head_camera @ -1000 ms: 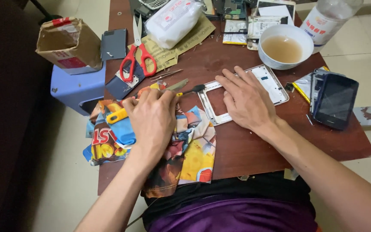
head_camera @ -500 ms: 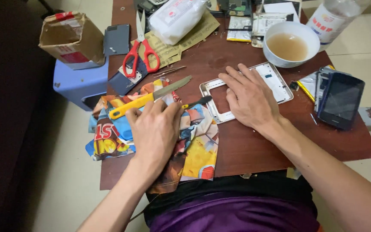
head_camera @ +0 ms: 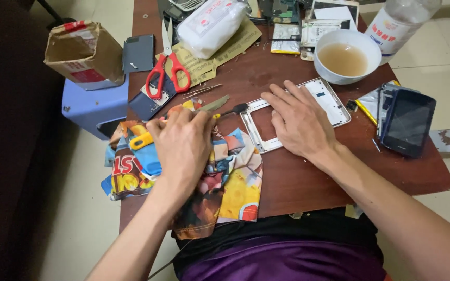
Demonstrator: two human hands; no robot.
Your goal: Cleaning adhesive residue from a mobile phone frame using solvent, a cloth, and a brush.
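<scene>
Left hand (head_camera: 183, 143) clenched on yellow-handled knife (head_camera: 204, 108), lower on cloth (head_camera: 230, 177) than 0.5 s ago. Right hand (head_camera: 300, 122) flat, pinning white phone frame (head_camera: 334, 106). Bowl (head_camera: 324, 67), scissors (head_camera: 167, 75), black phone (head_camera: 407, 122) crowd around

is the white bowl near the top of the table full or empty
Partly full: the round white bowl stands upright on the brown wooden table and holds cloudy light-brown liquid below its rim.
</scene>
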